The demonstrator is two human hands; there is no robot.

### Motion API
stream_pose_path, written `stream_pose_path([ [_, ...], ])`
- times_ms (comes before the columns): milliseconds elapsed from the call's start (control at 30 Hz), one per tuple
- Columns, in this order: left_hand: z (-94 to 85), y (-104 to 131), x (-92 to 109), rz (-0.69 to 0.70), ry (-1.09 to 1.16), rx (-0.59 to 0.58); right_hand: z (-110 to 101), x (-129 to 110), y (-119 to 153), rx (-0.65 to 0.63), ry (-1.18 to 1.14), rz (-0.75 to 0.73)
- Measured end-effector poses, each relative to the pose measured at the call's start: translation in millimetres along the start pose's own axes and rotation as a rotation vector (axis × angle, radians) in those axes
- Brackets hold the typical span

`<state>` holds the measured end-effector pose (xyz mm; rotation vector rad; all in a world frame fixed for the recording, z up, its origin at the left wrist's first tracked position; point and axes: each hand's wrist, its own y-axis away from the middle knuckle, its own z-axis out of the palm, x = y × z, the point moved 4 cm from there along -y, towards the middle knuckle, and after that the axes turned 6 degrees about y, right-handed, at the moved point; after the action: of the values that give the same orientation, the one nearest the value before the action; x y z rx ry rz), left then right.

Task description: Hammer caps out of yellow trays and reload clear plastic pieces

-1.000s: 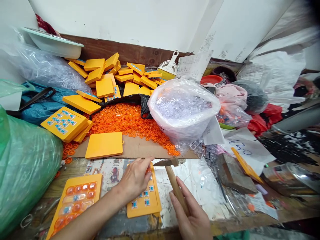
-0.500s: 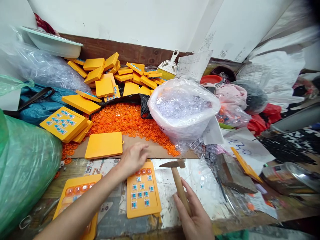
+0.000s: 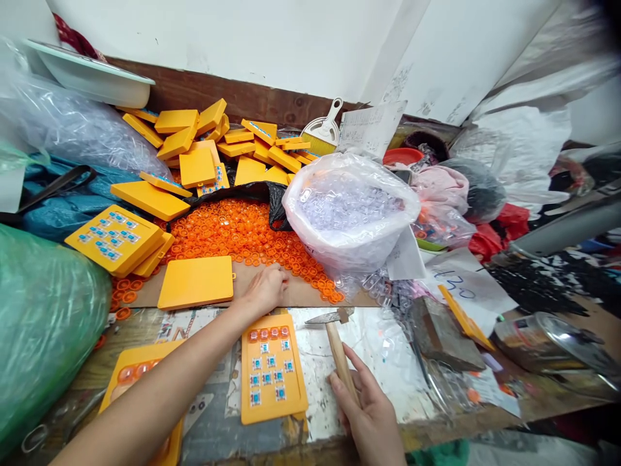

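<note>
Orange plastic caps (image 3: 228,233) lie in a big heap at far centre, as seen in the head view, w/ a loose edge running onto the cardboard (image 3: 313,296). The left hand (image 3: 266,288) is at the near edge of this heap, over the cardboard, w/ fingers curled; whether a cap is b/w the fingers, I cannot tell. The right hand (image 3: 369,408) is closed around the wooden handle of a hammer (image 3: 341,362), whose metal head is just right of the yellow tray (image 3: 267,393). This tray lies flat at near centre, w/ a row of 4 caps at its far end & blue-marked stickers below. A 2nd yellow tray (image 3: 138,355), w/ caps in it, lies near left, partly hidden by the left forearm. One closed yellow case (image 3: 196,281) lies left of the left hand. Far right of the heap stands an open white plastic bag (image 3: 334,249) w/ clear pcs.
</note>
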<state>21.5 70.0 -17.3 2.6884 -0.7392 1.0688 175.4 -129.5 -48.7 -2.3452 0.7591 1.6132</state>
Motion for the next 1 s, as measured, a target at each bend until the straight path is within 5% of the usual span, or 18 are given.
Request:
stream_pose_path([
  [133,-3.2,13,8,0.047,0.006,0.028,-1,-1,3,0.027,0.034,-0.011],
  [300,-16.7,64,37,0.099,0.039,0.031,-3,0,15,0.107,0.056,-0.069],
  [467,-7.5,106,47,0.096,-0.004,0.006,-3,-10,26,0.104,0.15,-0.287],
  [667,9.1,112,40,0.092,-0.041,0.092,-3,-32,36,-0.027,0.304,-0.64],
  [800,10.8,112,39,0.104,-0.046,0.126,-12,-41,39,0.1,0.377,-0.726],
  [1000,10.6,111,36,0.061,-0.078,0.151,-7,-23,34,-0.073,0.488,-0.672],
])
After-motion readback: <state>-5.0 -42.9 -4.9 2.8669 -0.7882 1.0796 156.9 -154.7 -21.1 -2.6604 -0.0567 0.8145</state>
